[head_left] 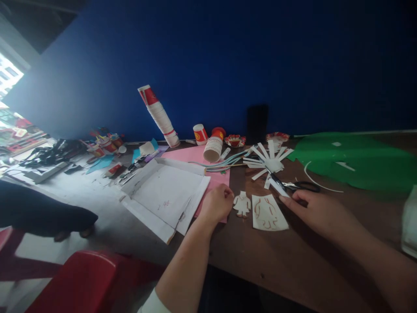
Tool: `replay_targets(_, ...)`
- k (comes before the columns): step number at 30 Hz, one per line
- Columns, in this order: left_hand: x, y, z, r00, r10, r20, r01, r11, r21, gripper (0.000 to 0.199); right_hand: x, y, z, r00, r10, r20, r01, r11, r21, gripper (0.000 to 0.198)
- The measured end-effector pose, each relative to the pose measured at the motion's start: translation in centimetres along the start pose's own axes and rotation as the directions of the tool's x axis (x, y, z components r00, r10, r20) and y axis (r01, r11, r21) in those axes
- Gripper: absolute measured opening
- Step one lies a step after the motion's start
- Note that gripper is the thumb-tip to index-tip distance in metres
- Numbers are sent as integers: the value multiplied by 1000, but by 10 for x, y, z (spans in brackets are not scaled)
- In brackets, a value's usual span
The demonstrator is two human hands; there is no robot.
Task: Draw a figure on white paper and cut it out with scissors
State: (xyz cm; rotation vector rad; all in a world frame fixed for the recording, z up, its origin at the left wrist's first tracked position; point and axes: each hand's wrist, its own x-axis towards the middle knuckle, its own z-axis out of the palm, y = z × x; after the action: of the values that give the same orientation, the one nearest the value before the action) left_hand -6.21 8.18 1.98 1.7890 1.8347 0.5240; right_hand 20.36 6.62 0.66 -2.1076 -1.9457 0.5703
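My left hand [217, 202] is closed, with its fingers curled beside a small white paper doll cutout [242, 204]; whether anything is in them is hidden. My right hand [309, 208] pinches a slim white stick-like thing [279, 188], perhaps a pen, pointing up and left. Right behind it lie scissors [301, 186] with black handles. Between my hands rests a white paper piece [269, 213] with a figure outlined in brown. Past the scissors is a white paper cup cut into spread strips [273, 163].
Left of my hands sits a white box lid [172, 182] on pink paper [192, 153]. A tall leaning cup stack [159, 115] and a lying cup stack [213, 150] stand behind. Green sheet [352, 161] covers the right. A red stool [78, 278] is at lower left.
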Motion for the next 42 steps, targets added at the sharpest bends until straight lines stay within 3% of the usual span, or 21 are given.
replay_targets(42, 1, 5, -5, 996, 30, 86, -41, 991, 126, 22, -2, -3, -1, 995, 53, 83, -52, 998, -19, 56)
